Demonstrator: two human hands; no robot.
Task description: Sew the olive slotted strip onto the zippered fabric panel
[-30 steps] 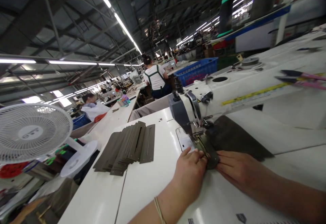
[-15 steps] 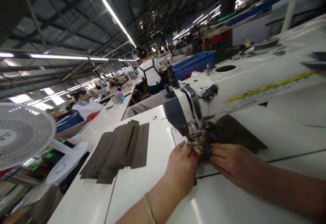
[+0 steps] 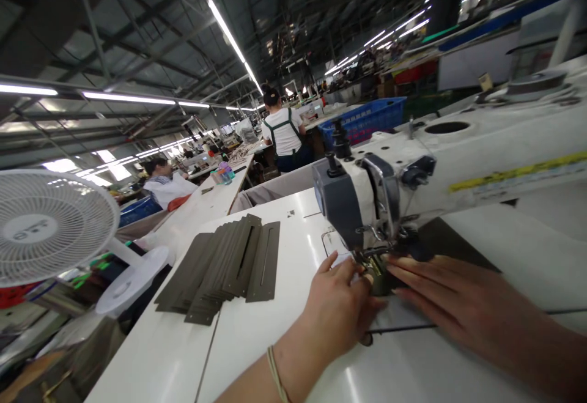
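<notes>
Under the needle of a white and grey sewing machine (image 3: pixel 342 201) lies a dark olive fabric piece (image 3: pixel 452 245), its wide part spread to the right of the needle. My left hand (image 3: pixel 339 302) is just left of the presser foot, fingers bent and thumb tucked beneath, closed on the near edge of the fabric. A small brassy part shows by its fingertips; I cannot make out what it is. Stretched out flat, my right hand (image 3: pixel 463 296) presses on the fabric right of the needle. The hands and machine head hide the stitching spot.
Left on the white table (image 3: pixel 252 342) lies a fanned stack of olive slotted pieces (image 3: pixel 220 265). A white fan (image 3: pixel 59 229) stands beyond the table's left edge. Behind the machine are a blue basket (image 3: pixel 362 118) and a person in a white shirt (image 3: pixel 284 134); another person (image 3: pixel 162 186) sits farther left.
The view has swung slightly left, so everything appears farther right. My right hand now lies flatter and further over the fabric; my left hand stays beside the presser foot.
</notes>
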